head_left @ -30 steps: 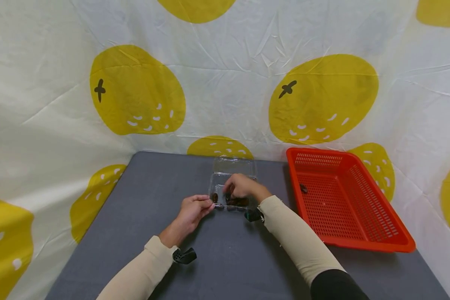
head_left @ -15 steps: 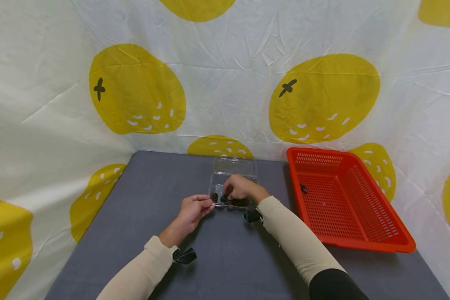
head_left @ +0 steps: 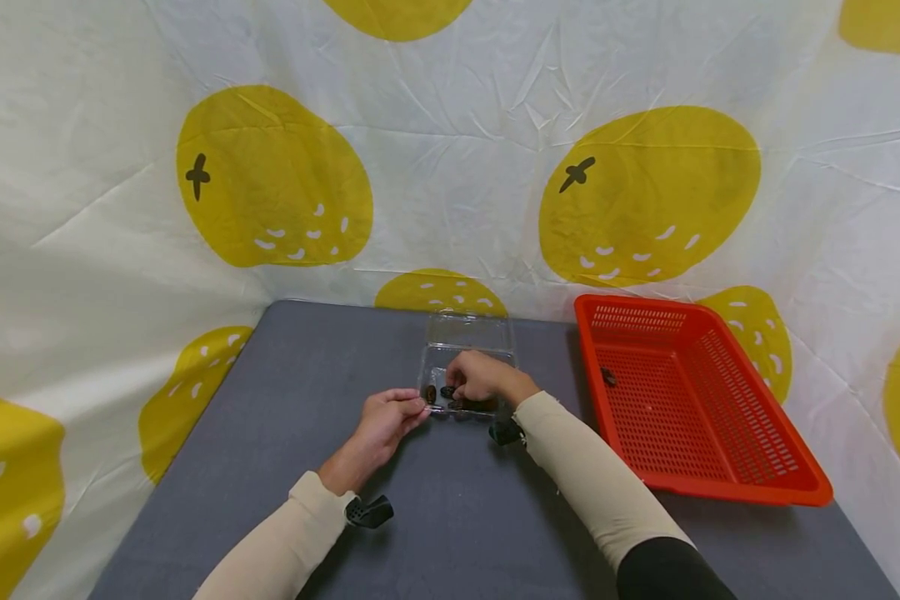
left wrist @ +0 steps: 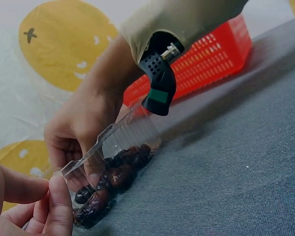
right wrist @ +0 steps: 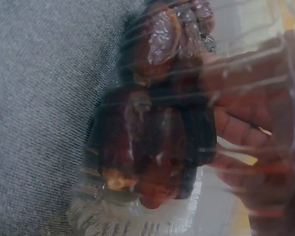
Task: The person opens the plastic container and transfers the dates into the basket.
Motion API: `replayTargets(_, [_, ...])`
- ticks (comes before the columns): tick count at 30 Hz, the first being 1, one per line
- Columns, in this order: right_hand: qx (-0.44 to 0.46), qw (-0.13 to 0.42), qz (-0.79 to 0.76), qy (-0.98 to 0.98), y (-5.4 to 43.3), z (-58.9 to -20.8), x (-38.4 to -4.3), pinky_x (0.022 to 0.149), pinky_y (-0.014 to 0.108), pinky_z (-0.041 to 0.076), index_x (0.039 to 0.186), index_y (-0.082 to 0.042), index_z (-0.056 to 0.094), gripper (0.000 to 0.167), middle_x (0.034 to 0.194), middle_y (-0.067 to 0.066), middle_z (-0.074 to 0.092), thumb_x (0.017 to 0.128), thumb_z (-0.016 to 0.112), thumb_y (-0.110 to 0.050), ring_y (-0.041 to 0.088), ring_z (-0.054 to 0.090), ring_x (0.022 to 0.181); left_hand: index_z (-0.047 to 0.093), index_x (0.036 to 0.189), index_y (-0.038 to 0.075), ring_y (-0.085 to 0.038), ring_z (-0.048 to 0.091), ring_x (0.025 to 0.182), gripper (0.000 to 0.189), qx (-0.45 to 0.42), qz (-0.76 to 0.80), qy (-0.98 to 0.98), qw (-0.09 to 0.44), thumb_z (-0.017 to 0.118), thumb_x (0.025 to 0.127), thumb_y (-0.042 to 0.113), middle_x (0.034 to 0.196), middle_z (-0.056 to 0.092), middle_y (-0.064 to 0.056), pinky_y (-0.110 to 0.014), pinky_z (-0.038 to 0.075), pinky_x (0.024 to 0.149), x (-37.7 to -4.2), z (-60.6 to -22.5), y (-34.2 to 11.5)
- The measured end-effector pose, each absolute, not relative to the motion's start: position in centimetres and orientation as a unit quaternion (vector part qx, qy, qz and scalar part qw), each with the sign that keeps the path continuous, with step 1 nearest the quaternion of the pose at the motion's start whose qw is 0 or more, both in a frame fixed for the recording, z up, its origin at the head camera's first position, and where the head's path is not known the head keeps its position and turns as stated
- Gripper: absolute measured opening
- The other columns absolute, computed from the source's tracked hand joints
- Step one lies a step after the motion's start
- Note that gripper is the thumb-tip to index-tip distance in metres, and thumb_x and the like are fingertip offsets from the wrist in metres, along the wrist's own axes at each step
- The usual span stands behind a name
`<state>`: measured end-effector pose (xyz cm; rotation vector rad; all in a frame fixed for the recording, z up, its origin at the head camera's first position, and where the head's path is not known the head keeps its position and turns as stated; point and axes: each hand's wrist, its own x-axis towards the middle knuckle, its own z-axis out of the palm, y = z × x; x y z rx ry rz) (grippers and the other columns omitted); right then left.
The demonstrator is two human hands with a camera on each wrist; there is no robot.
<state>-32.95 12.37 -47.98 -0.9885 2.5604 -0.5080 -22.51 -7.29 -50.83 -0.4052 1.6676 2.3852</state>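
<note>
A clear plastic clamshell box [head_left: 432,362] stands on the grey table with its lid raised at the back. Dates [left wrist: 122,177] lie along its near side, and a dark date [head_left: 447,392] sits beside the fingertips. My left hand [head_left: 390,423] pinches the box's near left rim between thumb and fingers. Inside the box, my right hand [head_left: 482,375] reaches down with bent fingers, the fingertips touching the dates. Through the plastic wall, the right wrist view shows several wrinkled dates [right wrist: 160,42] with the right fingers [right wrist: 236,130] behind them; nothing pinched is visible.
At the right stands a red perforated plastic basket [head_left: 690,408], a single date [head_left: 608,377] lying near its left wall. A white cloth [head_left: 450,192] with yellow fruit shapes hangs behind the grey table [head_left: 450,517].
My right hand lowered a dark date towards the box's left part; the date now lies there apart from the fingers. My left hand has stayed on the rim.
</note>
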Motion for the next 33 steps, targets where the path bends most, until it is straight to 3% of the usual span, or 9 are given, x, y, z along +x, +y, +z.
replayTargets(15, [-0.332, 0.156, -0.271, 0.890, 13.5, -46.9, -33.6, 0.077, 0.029, 0.061, 0.101, -0.006, 0.078, 0.013, 0.091, 0.006, 0.077, 0.089, 0.079, -0.009, 0.012, 0.070, 0.082, 0.055, 0.127, -0.019, -0.011, 0.070, 0.075, 0.033, -0.134, 0.808, 0.564, 0.102, 0.062, 0.096, -0.012, 0.095, 0.065, -0.010, -0.021, 0.064, 0.071, -22.6, -50.8, -7.4])
replayTargets(23, [-0.334, 0.149, -0.295, 0.883, 14.6, -44.9, -33.4, 0.076, 0.029, 0.061, 0.100, -0.007, 0.078, 0.013, 0.091, 0.006, 0.078, 0.088, 0.079, -0.012, 0.011, 0.070, 0.081, 0.058, 0.125, -0.016, -0.011, 0.071, 0.075, 0.029, -0.140, 0.806, 0.566, 0.103, 0.063, 0.096, -0.011, 0.095, 0.066, -0.011, -0.022, 0.064, 0.071, -22.6, -50.9, -7.5])
replayTargets(33, [-0.319, 0.145, -0.335, 0.875, 16.6, -42.4, -33.1, 0.075, 0.030, 0.061, 0.101, -0.005, 0.079, 0.014, 0.092, 0.008, 0.078, 0.088, 0.080, -0.008, 0.012, 0.069, 0.081, 0.055, 0.125, -0.020, -0.011, 0.070, 0.073, 0.032, -0.134, 0.806, 0.568, 0.096, 0.061, 0.095, -0.014, 0.090, 0.065, -0.010, -0.020, 0.063, 0.070, -22.5, -50.7, -7.3])
